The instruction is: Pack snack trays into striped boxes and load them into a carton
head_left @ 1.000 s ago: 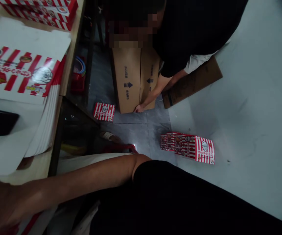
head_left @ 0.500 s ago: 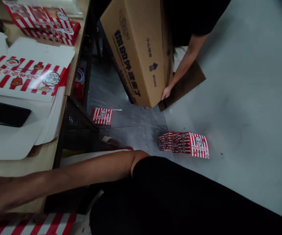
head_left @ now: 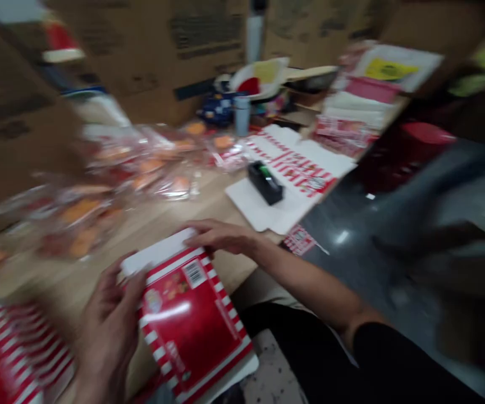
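Observation:
A flat red-and-white striped carton blank [head_left: 190, 314] with a barcode lies on the wooden table [head_left: 170, 216] in front of me. My left hand [head_left: 110, 325] grips its left edge with the fingers curled over it. My right hand [head_left: 221, 238] rests on the white top flap, fingers stretched along the edge. The picture is smeared by motion.
More striped blanks [head_left: 13, 359] lie at the lower left. Clear bags of orange items [head_left: 111, 179] cover the table's middle. A stack of flat blanks [head_left: 297, 174] with a black device [head_left: 265, 182] on it sits at the right. Brown cardboard boxes [head_left: 162, 50] stand behind. A folded striped box [head_left: 299, 241] lies on the floor.
My view has swung from the floor and the person lifting a brown box up to the table. Both my hands now hold a striped carton blank.

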A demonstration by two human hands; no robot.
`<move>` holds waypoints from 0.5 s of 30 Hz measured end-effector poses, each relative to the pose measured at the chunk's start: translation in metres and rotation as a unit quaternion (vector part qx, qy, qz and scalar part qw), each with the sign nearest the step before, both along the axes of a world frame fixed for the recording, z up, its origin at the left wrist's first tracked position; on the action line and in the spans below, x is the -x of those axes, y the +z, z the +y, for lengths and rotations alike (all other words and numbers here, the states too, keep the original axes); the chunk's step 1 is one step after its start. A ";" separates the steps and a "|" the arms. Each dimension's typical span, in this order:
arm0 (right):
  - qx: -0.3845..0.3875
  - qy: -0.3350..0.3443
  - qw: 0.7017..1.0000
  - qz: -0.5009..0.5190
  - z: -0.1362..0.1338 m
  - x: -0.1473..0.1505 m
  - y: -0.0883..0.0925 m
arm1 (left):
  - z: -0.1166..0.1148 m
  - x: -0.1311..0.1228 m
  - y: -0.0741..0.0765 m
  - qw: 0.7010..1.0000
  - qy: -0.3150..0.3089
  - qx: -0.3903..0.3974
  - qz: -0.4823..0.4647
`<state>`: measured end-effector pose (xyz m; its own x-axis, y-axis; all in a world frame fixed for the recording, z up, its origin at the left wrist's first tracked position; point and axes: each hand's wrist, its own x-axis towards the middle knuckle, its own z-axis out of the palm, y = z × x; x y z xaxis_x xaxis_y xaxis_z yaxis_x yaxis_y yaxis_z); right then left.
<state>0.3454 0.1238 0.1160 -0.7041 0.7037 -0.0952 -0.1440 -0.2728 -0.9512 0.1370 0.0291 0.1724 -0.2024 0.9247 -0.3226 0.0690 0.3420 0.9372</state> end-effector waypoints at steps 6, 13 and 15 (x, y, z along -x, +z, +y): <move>-0.284 0.052 0.935 -0.205 0.029 0.049 0.014 | -0.008 0.031 -0.003 0.989 0.043 -0.036 -0.135; -0.416 0.130 0.886 -0.160 0.031 0.068 0.024 | -0.029 0.049 -0.012 0.982 0.119 -0.051 -0.135; -0.360 0.192 0.902 -0.143 0.033 0.060 0.025 | -0.031 0.051 -0.015 0.988 0.104 -0.052 -0.098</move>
<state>0.2851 0.1567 0.1414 -0.9279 0.3656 0.0737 0.1081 0.4528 -0.8850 0.0858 -0.0019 0.1579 -0.3345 0.9001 -0.2792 -0.1793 0.2300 0.9565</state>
